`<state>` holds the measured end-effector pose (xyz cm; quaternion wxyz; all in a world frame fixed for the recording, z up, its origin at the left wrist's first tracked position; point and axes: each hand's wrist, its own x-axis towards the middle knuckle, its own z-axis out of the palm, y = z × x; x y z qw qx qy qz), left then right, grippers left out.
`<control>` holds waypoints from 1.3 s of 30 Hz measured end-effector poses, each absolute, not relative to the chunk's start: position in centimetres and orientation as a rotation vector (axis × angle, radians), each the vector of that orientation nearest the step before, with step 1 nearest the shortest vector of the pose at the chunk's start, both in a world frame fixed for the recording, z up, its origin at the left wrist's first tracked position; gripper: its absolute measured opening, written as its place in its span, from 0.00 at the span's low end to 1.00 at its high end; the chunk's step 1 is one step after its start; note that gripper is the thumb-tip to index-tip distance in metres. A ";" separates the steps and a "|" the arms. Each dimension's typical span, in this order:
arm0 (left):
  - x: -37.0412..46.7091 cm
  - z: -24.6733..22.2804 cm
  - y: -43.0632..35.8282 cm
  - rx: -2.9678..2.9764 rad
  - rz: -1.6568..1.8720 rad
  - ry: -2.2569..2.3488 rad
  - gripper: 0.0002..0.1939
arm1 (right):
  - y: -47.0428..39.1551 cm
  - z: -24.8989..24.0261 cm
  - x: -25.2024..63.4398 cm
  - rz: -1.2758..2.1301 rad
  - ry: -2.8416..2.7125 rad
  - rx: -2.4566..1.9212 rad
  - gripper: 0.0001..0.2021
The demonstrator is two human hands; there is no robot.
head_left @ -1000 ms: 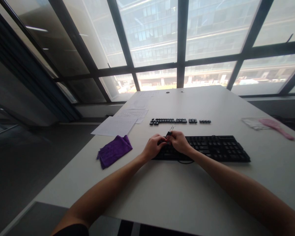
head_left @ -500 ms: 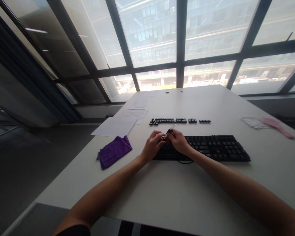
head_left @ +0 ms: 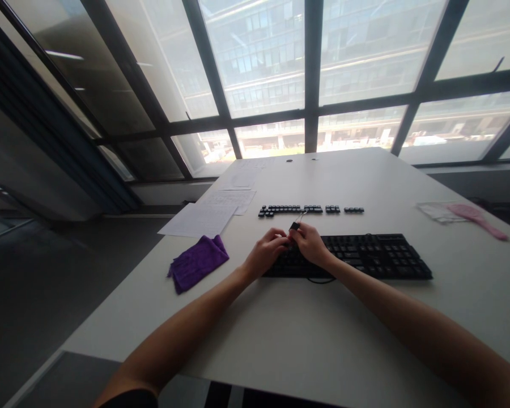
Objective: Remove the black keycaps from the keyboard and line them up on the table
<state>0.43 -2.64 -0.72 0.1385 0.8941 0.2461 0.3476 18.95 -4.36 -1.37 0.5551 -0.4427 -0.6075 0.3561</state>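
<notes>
My right hand [head_left: 311,242] is closed on a small keycap puller [head_left: 294,225], whose black body shows between the fingers and whose thin wire loops stick out upward. Close beside it, my left hand [head_left: 267,249] has its fingers drawn together, the tips meeting those of the right. Whatever lies between the left fingertips is hidden. Both hands are over the left part of a black keyboard [head_left: 376,256] and cover many of its keys. Beyond the hands, a row of loose black keycaps [head_left: 284,208] lies on the white table, sorted in groups.
A folded purple cloth [head_left: 199,263] lies left of the keyboard, with paper sheets [head_left: 199,220] behind it. On the right are a pink brush-shaped item [head_left: 476,218] and a clear bag [head_left: 434,212]. A cable [head_left: 322,281] loops out at the keyboard's front. Windows stand behind the table [head_left: 344,175].
The left fingers have closed in slightly, and the puller's body sits a touch further right. Keyboard and loose keycaps stay where they were.
</notes>
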 end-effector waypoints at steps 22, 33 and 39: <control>-2.6 -3.1 8.5 2.458 0.918 1.251 0.05 | -3.7 -1.8 18.8 0.891 -1.360 -1.029 0.11; 1.5 -3.1 11.9 2.716 1.033 1.233 0.04 | -3.7 -1.9 18.8 0.903 -1.373 -1.037 0.11; 1.6 -3.2 12.2 2.714 1.068 1.257 0.03 | -3.8 -1.9 18.8 0.910 -1.384 -1.042 0.11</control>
